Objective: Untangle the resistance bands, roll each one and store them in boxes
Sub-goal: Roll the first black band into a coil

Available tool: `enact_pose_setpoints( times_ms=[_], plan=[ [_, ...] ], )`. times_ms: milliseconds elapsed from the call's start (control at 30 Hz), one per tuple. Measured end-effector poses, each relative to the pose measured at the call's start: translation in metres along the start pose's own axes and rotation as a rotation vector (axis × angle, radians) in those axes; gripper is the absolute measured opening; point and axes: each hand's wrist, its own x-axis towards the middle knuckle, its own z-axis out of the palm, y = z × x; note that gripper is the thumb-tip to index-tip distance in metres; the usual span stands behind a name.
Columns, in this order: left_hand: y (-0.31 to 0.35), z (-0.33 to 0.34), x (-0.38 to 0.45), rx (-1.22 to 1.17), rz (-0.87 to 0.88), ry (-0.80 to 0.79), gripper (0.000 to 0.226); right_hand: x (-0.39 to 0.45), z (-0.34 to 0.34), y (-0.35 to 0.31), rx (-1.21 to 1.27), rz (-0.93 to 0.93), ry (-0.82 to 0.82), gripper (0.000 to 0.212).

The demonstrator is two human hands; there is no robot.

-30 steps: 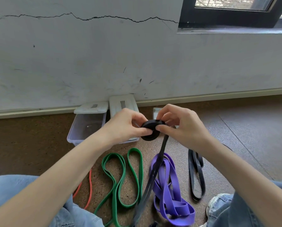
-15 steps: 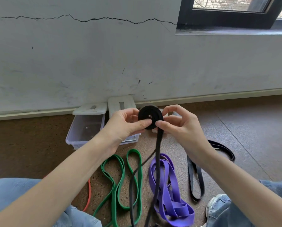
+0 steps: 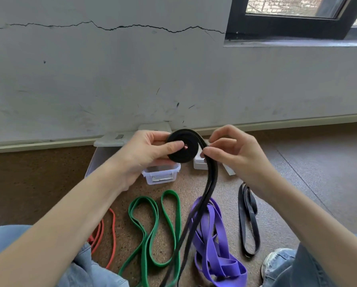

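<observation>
A black resistance band (image 3: 189,150) is partly wound into a flat coil held up in front of me. My left hand (image 3: 150,152) grips the coil, thumb pressed on its face. My right hand (image 3: 233,152) pinches the loose double strand where it leaves the coil. The strand hangs down to the floor across a purple band (image 3: 212,241). A green band (image 3: 152,226), an orange band (image 3: 109,233) and a second black band (image 3: 249,220) lie loose on the floor. Clear plastic boxes (image 3: 161,175) stand by the wall behind my hands.
A grey wall with a crack and a pale skirting board (image 3: 39,145) close off the far side. A dark window frame (image 3: 287,23) sits at upper right. My jeans-clad knees (image 3: 84,266) and a shoe (image 3: 275,259) frame the bands on the brown floor.
The coil has grown and turned to face me flat. Both hands have lifted slightly, and more of the hanging strand has been drawn up off the floor.
</observation>
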Motion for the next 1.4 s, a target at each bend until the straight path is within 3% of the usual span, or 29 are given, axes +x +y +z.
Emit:
enact_pose_setpoints(
  times_ms=[267,367,433,533,700,900,1067,1167,1267,1400],
  plan=[
    [-0.01,0.011,0.003,-0.149,-0.027,0.038,0.014,-0.002,0.014,0.01,-0.066,-0.029,0.01,0.032],
    [-0.014,0.006,0.005,0.127,-0.002,0.032,0.023,-0.002,0.007,0.01,-0.123,-0.031,0.013,0.032],
    [-0.015,0.006,0.004,0.254,-0.03,-0.071,0.029,0.0,0.007,0.008,-0.21,-0.067,-0.048,0.034],
    [-0.015,0.01,0.001,0.185,-0.036,-0.15,0.035,0.001,0.011,0.004,-0.245,-0.086,-0.103,0.033],
    [-0.002,0.005,0.002,-0.055,0.043,0.044,0.027,0.002,0.003,-0.002,0.018,-0.008,0.043,0.018],
    [-0.007,0.014,0.004,-0.197,0.053,0.109,0.025,-0.004,0.016,0.005,0.042,0.004,0.011,0.021],
    [-0.02,0.01,0.008,0.09,0.112,0.102,0.027,-0.002,0.011,0.011,-0.058,-0.009,0.09,0.018],
    [-0.022,0.004,0.009,0.39,0.043,-0.036,0.027,0.0,0.01,0.008,-0.265,-0.088,0.005,0.019],
    [-0.024,0.008,0.006,0.461,0.009,-0.114,0.023,0.0,0.011,0.007,-0.38,-0.099,-0.074,0.021],
    [-0.009,0.002,0.004,0.229,0.043,-0.045,0.038,0.001,0.005,0.0,-0.003,-0.018,-0.04,0.02]
  ],
)
